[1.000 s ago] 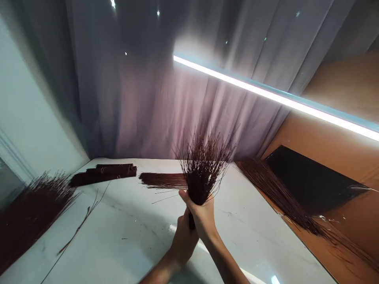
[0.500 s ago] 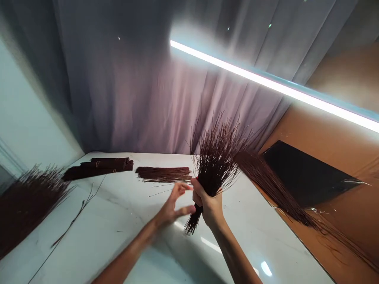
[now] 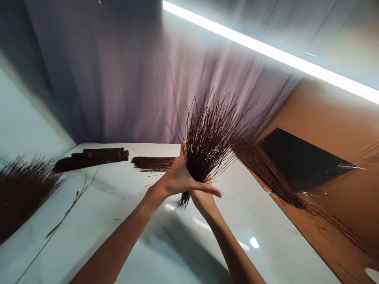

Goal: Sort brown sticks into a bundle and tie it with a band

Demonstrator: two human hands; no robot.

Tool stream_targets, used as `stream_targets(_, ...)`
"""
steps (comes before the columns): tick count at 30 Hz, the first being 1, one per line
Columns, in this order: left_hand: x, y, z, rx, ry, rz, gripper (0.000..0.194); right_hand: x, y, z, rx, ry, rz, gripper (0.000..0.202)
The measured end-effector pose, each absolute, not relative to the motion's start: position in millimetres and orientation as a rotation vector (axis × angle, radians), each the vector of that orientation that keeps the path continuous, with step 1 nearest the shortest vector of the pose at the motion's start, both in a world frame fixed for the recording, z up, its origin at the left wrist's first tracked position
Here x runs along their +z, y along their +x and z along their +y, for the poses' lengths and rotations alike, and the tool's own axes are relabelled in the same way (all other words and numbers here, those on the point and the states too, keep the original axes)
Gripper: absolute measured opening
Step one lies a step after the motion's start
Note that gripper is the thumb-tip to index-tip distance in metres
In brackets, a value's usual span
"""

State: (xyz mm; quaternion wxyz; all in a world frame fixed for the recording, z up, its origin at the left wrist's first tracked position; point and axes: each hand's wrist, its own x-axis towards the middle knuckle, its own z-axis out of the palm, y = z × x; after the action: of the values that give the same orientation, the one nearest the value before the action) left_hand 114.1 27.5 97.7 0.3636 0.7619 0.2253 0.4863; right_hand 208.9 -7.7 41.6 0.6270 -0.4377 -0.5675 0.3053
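Observation:
A bundle of thin dark brown sticks (image 3: pixel 207 142) stands nearly upright above the table, its tips fanned out at the top and its butt ends gathered below. My right hand (image 3: pixel 204 199) is closed around the narrow lower part; its fingers are largely hidden behind the bundle and my other hand. My left hand (image 3: pixel 177 175) lies against the bundle's left side, open wide. Its thumb stretches across the front of the sticks, and its fingers point up along the far left side, partly hidden.
Tied dark bundles (image 3: pixel 94 156) lie at the back left, with loose sticks (image 3: pixel 152 163) beside them. A large pile (image 3: pixel 26 193) fills the left edge near a branching twig (image 3: pixel 69 209). At right, long sticks (image 3: pixel 275 179) lie by a black sheet (image 3: pixel 304 161) on the brown surface.
My left hand has moved up and right from beside the bundle to its side, thumb now across the front. My right hand still holds the bundle. The view has shifted slightly.

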Motion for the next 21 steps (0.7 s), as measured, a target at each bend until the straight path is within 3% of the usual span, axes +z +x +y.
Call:
stream_targets(4, 99.4, 108.2, 33.7, 1.443, 1.650, 0.634, 0.047, 42.4, 220.1, -15.5, 0.893, -0.860, -1.448, 0.069)
stream_targets(6, 104.1, 102.2, 40.7, 1.471, 1.508, 0.615, 0.022, 43.7, 231.6, -23.9, 1.029, -0.866, -1.559, 0.053)
stream_targets(7, 106.8, 98.2, 44.6, 1.479, 1.434, 0.597, 0.019, 44.2, 236.3, -28.2, 1.092, -0.888, -1.603, 0.044)
stream_targets(11, 115.0, 80.9, 56.6, 1.557, 1.174, 0.495, 0.019, 40.9, 236.0, -39.9, 1.175, -0.969, -1.698, 0.046)
stream_targets(21, 105.2, 82.7, 64.4, 1.605, 1.060, 0.465, 0.017, 4.7, 211.2, -41.9, 0.935, -1.056, -1.712, 0.045)
